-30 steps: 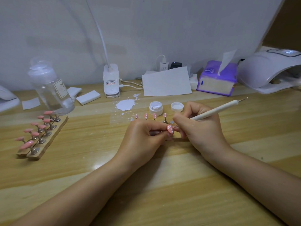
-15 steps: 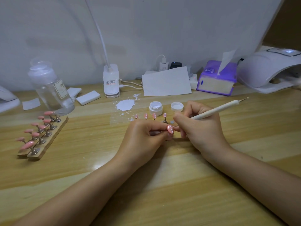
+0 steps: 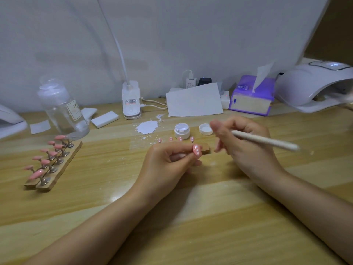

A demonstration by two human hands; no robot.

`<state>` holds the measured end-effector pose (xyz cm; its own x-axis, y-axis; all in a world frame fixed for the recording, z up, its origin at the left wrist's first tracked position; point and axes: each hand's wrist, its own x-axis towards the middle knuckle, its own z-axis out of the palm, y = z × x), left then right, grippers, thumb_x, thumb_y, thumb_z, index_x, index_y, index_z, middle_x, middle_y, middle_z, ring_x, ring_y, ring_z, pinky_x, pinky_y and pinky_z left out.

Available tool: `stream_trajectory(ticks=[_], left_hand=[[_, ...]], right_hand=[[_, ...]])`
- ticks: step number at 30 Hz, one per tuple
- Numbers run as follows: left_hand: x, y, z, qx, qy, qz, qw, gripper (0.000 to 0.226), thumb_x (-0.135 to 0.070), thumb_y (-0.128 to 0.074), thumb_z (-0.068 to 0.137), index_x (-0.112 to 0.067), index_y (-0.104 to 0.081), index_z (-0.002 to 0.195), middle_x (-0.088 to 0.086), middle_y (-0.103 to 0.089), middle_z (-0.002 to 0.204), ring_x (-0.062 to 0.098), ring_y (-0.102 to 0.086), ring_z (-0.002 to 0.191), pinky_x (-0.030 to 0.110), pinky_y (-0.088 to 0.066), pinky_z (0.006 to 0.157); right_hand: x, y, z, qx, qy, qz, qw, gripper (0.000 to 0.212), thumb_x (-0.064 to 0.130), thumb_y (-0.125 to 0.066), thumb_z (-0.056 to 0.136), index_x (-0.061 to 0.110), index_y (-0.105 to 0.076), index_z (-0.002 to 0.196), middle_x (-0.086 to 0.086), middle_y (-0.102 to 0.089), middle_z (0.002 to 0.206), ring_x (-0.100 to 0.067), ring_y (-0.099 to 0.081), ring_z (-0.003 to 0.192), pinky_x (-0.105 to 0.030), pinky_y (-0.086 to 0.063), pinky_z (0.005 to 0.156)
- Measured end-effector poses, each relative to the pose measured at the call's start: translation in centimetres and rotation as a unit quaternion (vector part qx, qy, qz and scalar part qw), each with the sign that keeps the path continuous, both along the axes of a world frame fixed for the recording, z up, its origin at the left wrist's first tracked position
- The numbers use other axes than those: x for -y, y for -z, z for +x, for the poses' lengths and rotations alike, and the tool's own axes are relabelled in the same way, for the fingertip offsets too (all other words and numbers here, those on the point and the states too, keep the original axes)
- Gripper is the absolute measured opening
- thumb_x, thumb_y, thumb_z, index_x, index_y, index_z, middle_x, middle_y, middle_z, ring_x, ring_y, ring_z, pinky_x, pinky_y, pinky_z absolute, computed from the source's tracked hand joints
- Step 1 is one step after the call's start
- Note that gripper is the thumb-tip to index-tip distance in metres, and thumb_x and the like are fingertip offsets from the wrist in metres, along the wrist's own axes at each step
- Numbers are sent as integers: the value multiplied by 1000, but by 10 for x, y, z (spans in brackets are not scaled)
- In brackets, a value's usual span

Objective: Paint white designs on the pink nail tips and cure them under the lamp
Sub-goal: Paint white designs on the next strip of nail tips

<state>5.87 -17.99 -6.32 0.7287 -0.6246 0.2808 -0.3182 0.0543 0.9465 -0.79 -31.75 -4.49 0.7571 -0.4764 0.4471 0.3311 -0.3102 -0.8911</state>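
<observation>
right hand [image 3: 246, 142] w/ dotting pen [image 3: 265, 140] gripped has lifted off the nail tip [image 3: 197, 150], now just right of it, blurred. left hand [image 3: 168, 161] pinches the tip, white dots on it. dots look done; prob next is gel pot [image 3: 182, 130] beyond the hands or lamp [image 3: 313, 87] far right.

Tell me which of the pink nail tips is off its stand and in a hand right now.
The white-dotted nail tip pinched in the left hand. The others sit on wooden stands.
</observation>
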Motion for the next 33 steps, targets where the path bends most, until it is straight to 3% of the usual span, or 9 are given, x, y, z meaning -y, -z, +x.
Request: stream_trajectory(ticks=[3, 7, 10, 13, 17, 19, 26, 30, 33], left_hand=[[-2, -2, -1, 3, -4, -13, 1000, 13, -5, -67, 78, -17, -72, 77, -9, -70, 62, -2, -66, 62, 9, -48, 57], [-3, -2, 2, 28, -12, 1, 1000, 20, -4, -69, 75, -23, -72, 74, -14, -71, 68, -5, -64, 67, 11, -50, 62], [-3, -1, 2, 33, -21, 4, 999, 18, -7, -71, 72, -25, -72, 73, -15, -70, 67, -6, -63, 65, 9, -48, 62], [-4, -2, 0, 39, -12, 4, 999, 7, -23, -68, 70, -26, -73, 75, -12, -72, 70, -6, -63, 65, 8, -47, 64], [-3, -3, -1, 6, -15, -15, 1000, 13, -7, -66, 77, -19, -72, 82, -10, -71, 66, 1, -67, 63, 10, -48, 57], [-2, -5, -3, -5, -35, -34, 999, 11, -10, -64, 79, -14, -71, 87, -6, -72, 70, 7, -68, 61, 13, -49, 54], [-11, -20, 0, 69, -121, -142, 980, 6, -22, -62, 82, -19, -67, 84, -5, -62, 63, 8, -55, 48, 17, -46, 48], [-18, -21, 25, 92, -194, -95, 972, 32, -1, -54, 85, -32, -60, 91, -9, -58, 78, 0, -52, 62, 11, -43, 54], [-21, -19, 39, 83, -199, -12, 976, 49, 10, -41, 83, -37, -53, 91, -11, -56, 87, 5, -53, 77, 15, -45, 69]], right_hand=[[3, 4, -1, -11, -45, -47, 998, 32, 28, -84, 59, 23, -56, 73, 8, -67, 65, -3, -57, 62, -18, -48, 61], [1, 10, -1, -29, -83, -132, 987, 42, 20, -85, 58, 30, -54, 84, 9, -70, 85, -2, -57, 76, -19, -48, 78], [2, 12, 1, -27, -85, -133, 987, 43, 9, -84, 61, 31, -53, 82, 13, -69, 79, -1, -55, 73, -16, -46, 74], [1, 11, 0, -22, -90, -117, 989, 36, 10, -79, 63, 29, -53, 81, 16, -66, 74, 0, -54, 69, -12, -45, 68], [1, 8, 4, -4, -80, -21, 997, 34, 5, -77, 67, 20, -52, 83, 8, -68, 70, -12, -56, 70, -25, -49, 70], [3, 7, 10, 10, -50, 44, 998, 32, 8, -75, 67, 19, -51, 85, 8, -68, 67, -14, -58, 68, -24, -49, 67], [5, 12, 16, -24, 6, -79, 997, 35, 8, -78, 68, 27, -50, 79, 11, -65, 71, 1, -53, 68, -15, -45, 70], [7, 14, 18, -41, 17, -99, 994, 37, 9, -79, 67, 27, -49, 79, 11, -64, 72, 7, -52, 67, -9, -42, 70], [8, 16, 18, -65, 16, -113, 991, 35, 13, -79, 67, 28, -50, 78, 12, -64, 70, 4, -50, 67, -11, -43, 70]])
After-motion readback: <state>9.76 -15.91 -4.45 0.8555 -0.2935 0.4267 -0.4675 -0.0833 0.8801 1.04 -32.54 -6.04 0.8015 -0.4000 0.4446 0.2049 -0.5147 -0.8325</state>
